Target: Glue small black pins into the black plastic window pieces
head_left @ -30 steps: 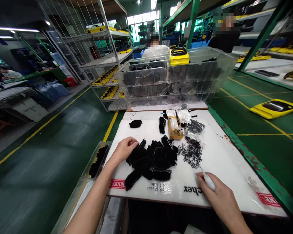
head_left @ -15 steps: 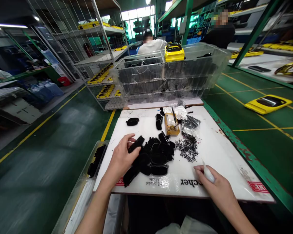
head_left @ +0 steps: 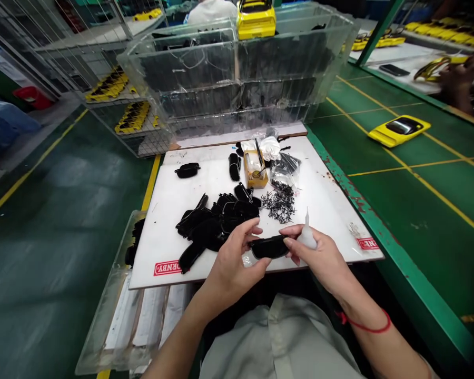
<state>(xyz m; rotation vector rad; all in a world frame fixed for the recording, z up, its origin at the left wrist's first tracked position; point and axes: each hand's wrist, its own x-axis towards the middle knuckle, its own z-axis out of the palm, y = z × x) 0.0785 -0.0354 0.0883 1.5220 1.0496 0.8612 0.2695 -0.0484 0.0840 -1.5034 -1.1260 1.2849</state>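
My left hand point(head_left: 233, 263) is closed on one end of a glossy black oval plastic part point(head_left: 269, 247), held above the near edge of the white board point(head_left: 332, 210). My right hand point(head_left: 319, 255) grips a small white squeeze bottle point(head_left: 308, 237) with its nozzle pointing up, and its fingertips touch the other end of the same part. A pile of like black parts point(head_left: 217, 218) lies on the board just beyond my left hand. A scatter of small black screws point(head_left: 279, 202) lies beyond my right hand.
A small yellow box point(head_left: 256, 171), a white cloth and a clear bag of screws sit at the board's far side. Stacked clear bins point(head_left: 237, 79) stand behind. A clear tray point(head_left: 114, 310) with black parts hangs at the left. Yellow toy car bodies lie on the green tables.
My left hand lifted one black part from the pile and brought it toward me. My right hand came in with the bottle to meet it. The view tilted down.
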